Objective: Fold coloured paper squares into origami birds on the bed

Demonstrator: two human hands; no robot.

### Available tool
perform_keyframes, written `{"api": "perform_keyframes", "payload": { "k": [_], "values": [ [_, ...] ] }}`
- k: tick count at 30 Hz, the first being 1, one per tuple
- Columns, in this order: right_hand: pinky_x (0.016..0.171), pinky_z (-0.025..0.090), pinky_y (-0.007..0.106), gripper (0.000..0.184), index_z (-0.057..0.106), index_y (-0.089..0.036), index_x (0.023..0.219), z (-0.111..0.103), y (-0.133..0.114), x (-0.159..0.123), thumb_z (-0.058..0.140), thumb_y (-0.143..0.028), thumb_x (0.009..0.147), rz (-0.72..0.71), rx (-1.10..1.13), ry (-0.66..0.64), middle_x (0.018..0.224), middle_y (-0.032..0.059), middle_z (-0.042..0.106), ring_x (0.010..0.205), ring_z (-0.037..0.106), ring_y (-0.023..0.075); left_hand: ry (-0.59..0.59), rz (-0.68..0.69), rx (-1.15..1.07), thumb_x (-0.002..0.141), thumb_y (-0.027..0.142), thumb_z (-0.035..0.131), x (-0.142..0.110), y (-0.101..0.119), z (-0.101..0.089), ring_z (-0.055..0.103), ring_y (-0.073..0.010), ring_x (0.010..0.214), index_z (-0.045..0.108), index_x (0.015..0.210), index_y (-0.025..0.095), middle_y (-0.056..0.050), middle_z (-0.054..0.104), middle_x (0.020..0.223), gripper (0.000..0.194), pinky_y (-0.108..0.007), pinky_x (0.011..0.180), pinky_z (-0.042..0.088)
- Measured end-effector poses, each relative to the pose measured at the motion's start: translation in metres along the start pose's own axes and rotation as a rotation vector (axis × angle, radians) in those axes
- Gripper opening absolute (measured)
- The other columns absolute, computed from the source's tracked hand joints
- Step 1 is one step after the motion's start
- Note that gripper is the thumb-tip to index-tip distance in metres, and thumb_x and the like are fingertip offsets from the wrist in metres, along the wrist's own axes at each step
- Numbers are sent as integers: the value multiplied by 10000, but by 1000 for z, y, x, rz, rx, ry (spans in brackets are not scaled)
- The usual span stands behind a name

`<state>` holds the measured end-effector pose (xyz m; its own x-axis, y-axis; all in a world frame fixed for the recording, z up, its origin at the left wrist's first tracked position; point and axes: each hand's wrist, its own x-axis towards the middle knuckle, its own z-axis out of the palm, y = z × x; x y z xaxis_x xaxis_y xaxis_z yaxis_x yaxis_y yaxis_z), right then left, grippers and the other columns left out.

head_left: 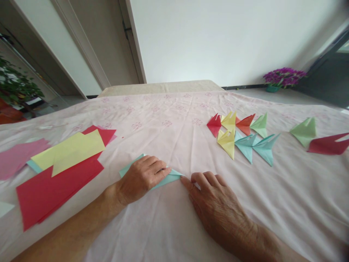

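Note:
A light blue sheet of folded paper [170, 177] lies on the table in front of me, narrowing to a point at its right end. My left hand [143, 177] rests over its middle, fingers bent together and pressing it against the cloth, hiding much of the fold. At the pointed tip, the thumb side of my right hand [215, 203] holds the paper's end, with the other fingers curled. Further right stand folded paper pieces touching in two rows, among them a red one [214, 124], a yellow one [227, 143] and a light blue one [265, 147].
Loose yellow paper [71, 149], red paper [58, 193] and pink paper [21, 156] overlap at the left. A green folded piece [304, 131] and a dark red one [329, 144] sit far right. A pale pink tablecloth [163, 109] with wrinkles covers the table.

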<state>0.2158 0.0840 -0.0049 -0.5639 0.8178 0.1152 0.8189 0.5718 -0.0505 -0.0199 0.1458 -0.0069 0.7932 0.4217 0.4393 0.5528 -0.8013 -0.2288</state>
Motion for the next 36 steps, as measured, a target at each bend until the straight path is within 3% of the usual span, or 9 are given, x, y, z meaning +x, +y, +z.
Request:
{"api": "perform_keyframes", "payload": {
  "k": [7,15,36],
  "values": [
    [689,304,369,213,562,-251,1068,-2,0,0,580,-186,866,3,25,-9,929,17,542,794,442,212,-31,-7,15,927,127,508,0,2,0,561,-150,772,620,1081,195,-15,652,860,202,-299,698,431],
    [691,320,357,262,563,-234,1104,1,0,-3,586,-159,854,-9,25,-9,930,22,549,782,449,201,-146,-3,13,935,178,518,-4,3,-1,559,-167,803,567,1215,238,-11,641,953,291,-329,721,427],
    [728,364,347,276,577,-233,1109,7,3,-6,585,-146,847,13,51,64,969,32,569,840,476,210,-137,40,45,947,145,486,2,6,-2,560,-165,826,555,1239,262,-17,641,998,322,-331,721,398]
  ]
}}
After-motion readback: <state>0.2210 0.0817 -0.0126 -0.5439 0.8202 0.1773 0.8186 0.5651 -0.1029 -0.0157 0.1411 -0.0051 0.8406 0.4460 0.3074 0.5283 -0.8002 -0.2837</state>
